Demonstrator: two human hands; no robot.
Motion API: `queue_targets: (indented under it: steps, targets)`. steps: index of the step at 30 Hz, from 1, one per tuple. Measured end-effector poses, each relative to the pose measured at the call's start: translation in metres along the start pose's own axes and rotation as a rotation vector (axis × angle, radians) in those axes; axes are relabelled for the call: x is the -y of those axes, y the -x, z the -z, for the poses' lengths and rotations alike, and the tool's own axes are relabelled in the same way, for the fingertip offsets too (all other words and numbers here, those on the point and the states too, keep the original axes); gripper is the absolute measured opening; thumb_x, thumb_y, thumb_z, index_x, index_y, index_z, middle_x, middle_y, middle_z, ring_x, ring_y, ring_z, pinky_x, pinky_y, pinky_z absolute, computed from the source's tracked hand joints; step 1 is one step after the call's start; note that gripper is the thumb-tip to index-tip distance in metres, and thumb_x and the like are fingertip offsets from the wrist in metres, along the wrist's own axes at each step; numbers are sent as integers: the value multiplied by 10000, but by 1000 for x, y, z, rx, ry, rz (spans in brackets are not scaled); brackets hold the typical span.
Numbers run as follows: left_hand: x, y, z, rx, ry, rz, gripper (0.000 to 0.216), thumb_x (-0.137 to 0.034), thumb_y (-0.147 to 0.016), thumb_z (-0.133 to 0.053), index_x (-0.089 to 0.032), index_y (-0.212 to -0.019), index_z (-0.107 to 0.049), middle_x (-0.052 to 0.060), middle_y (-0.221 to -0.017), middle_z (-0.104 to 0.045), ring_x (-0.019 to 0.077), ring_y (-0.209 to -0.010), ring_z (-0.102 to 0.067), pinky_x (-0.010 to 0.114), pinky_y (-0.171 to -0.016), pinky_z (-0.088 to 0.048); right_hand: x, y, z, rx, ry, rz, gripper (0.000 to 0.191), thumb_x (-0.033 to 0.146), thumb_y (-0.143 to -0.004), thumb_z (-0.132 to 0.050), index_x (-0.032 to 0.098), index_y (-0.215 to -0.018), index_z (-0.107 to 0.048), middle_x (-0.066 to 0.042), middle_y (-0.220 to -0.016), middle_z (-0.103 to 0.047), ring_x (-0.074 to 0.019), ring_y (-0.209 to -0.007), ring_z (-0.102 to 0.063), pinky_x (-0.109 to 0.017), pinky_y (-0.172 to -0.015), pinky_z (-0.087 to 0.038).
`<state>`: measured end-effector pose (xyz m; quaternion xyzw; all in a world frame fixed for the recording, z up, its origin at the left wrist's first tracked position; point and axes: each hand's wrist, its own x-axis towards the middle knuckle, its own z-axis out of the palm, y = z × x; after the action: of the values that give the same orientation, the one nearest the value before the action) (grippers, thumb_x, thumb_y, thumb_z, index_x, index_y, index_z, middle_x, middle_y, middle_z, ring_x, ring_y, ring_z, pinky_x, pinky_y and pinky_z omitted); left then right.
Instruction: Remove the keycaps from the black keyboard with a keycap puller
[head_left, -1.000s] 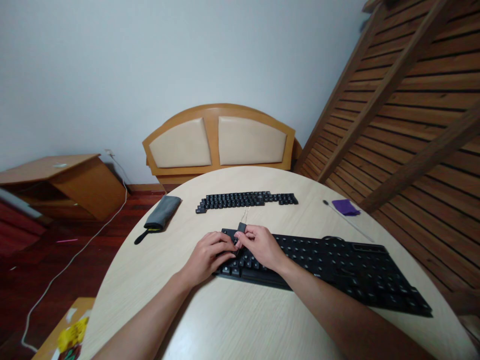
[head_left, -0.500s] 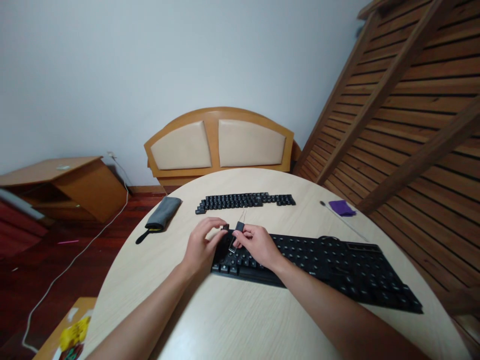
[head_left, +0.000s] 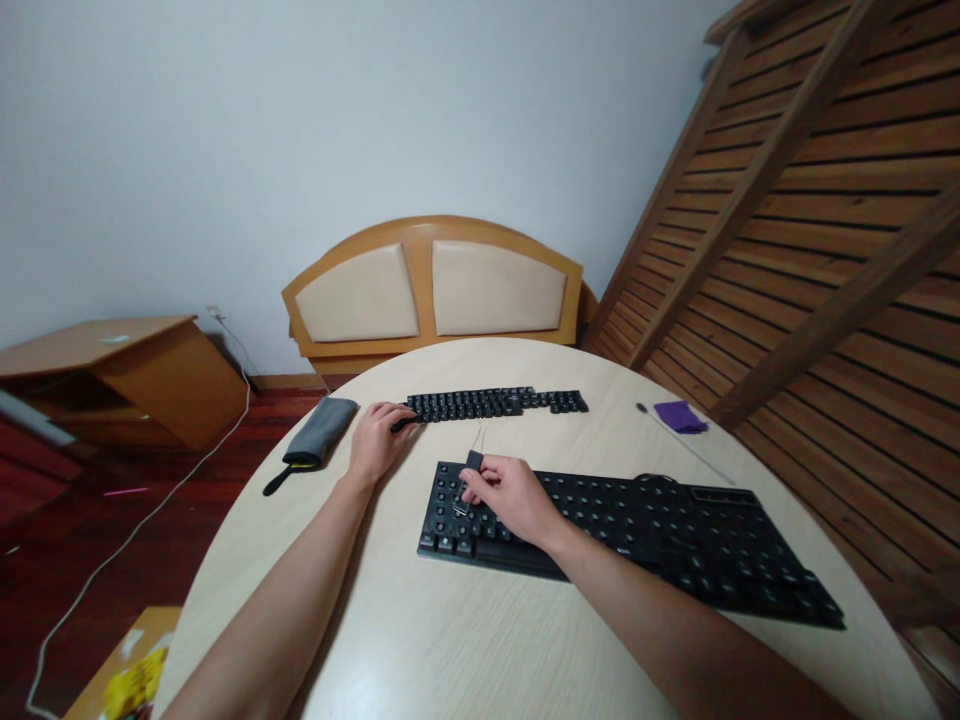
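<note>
My right hand (head_left: pixel 514 495) is closed around a dark keycap puller (head_left: pixel 474 461). Two thin wires stick out of the puller's far end, while its near end sits low over the left part of a black keyboard (head_left: pixel 630 510). Most of that keyboard's keycaps are off and bare switch stems show; a few caps stay on its near left corner. My left hand (head_left: pixel 381 435) rests at the left end of the rows of loose black keycaps (head_left: pixel 472 403), its fingertips closed on a dark keycap (head_left: pixel 402 424). The fingers partly cover that cap.
A grey pouch (head_left: pixel 322 433) with a black strap lies left of my left hand. At the right are a thin brush (head_left: pixel 686 443) and a purple cloth (head_left: pixel 680 416). The round table (head_left: pixel 337 620) curves off on both sides, with a headboard (head_left: pixel 435 285) behind it.
My left hand has moved from beside the puller, away from me and leftward, to the loose keycap rows, taking a keycap along. My right hand stays over the keyboard with the puller.
</note>
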<state>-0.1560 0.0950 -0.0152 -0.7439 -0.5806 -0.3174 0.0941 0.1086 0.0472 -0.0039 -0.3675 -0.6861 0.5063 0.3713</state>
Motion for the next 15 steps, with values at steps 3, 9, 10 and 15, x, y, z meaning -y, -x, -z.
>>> queue_targets:
  steps: [3,9,10,15]
  targets:
    - [3,1,-2,11,-32,2,164,-332,-873,-650,-243,-968,-750,66,-1096,-704,274,-1052,-578,417,-928,-488,1,1,0,1,8,-4,313,432,-887,-603,159,-743,-659,-69,-718,-741,-180,-659,-695,-283,-648,-552]
    - [7,4,-5,43,-52,32,156,-340,-841,-687,-248,-940,-765,68,-1138,-676,291,-1059,-562,440,-938,-472,1,2,0,6,24,3,283,384,-896,-585,159,-744,-661,-69,-714,-740,-180,-650,-690,-289,-649,-550]
    - [8,4,-5,45,-52,35,161,-337,-841,-685,-245,-947,-763,70,-1143,-673,292,-1065,-560,439,-943,-468,1,2,0,8,24,5,285,386,-896,-585,158,-744,-661,-70,-717,-742,-181,-651,-690,-290,-649,-551]
    - [8,4,-4,60,-44,54,192,-323,-841,-668,-236,-992,-748,71,-1171,-661,291,-1090,-552,440,-962,-463,1,1,0,7,25,7,289,393,-895,-590,161,-738,-660,-64,-715,-742,-177,-651,-689,-282,-647,-549]
